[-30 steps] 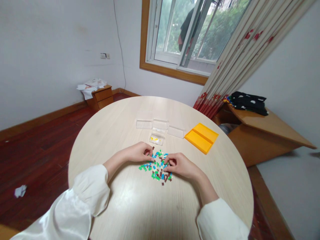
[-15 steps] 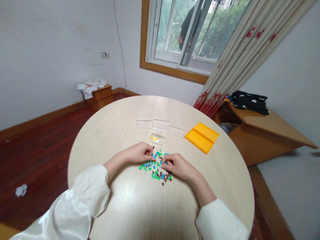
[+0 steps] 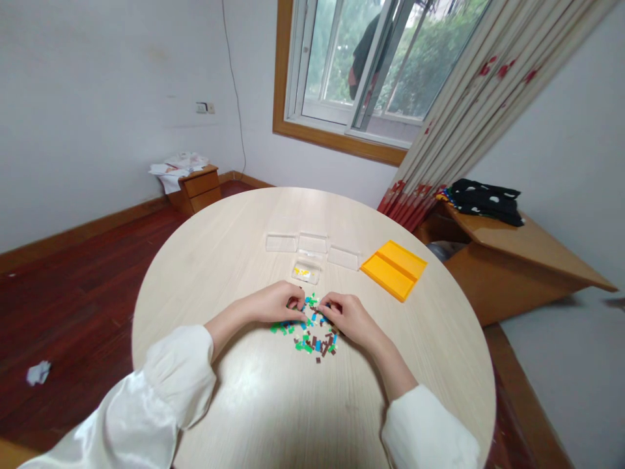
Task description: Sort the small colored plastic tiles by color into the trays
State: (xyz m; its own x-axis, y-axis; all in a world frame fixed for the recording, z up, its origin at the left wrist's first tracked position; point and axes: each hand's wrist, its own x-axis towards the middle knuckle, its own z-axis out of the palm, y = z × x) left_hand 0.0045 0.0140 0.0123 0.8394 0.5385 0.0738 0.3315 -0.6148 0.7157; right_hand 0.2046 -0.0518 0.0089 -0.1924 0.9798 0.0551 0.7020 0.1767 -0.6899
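A loose pile of small toy building bricks (image 3: 318,345) in green, blue, brown and cream lies on the round table. At its left side my left hand (image 3: 278,303) bends over the pieces, thumb and forefinger curved with their tips apart. My right hand (image 3: 347,317) reaches in from the right, thumb and forefinger pinched together low over the pile. Whatever may be in that pinch is too small to make out. Just beyond the pile stands a clear plastic box (image 3: 306,271) with some yellow pieces inside.
Three more clear boxes, left (image 3: 281,242), middle (image 3: 313,243) and right (image 3: 344,256), form a row farther back on the pale table (image 3: 234,397). An orange two-part tray (image 3: 393,270) lies at the right. Beyond the table edge are a tilted wooden cabinet (image 3: 527,260) and a curtain (image 3: 454,111).
My right hand has moved slightly up and away over the pile. The left hand has shifted a little to the right, its thumb lower and farther from the forefinger.
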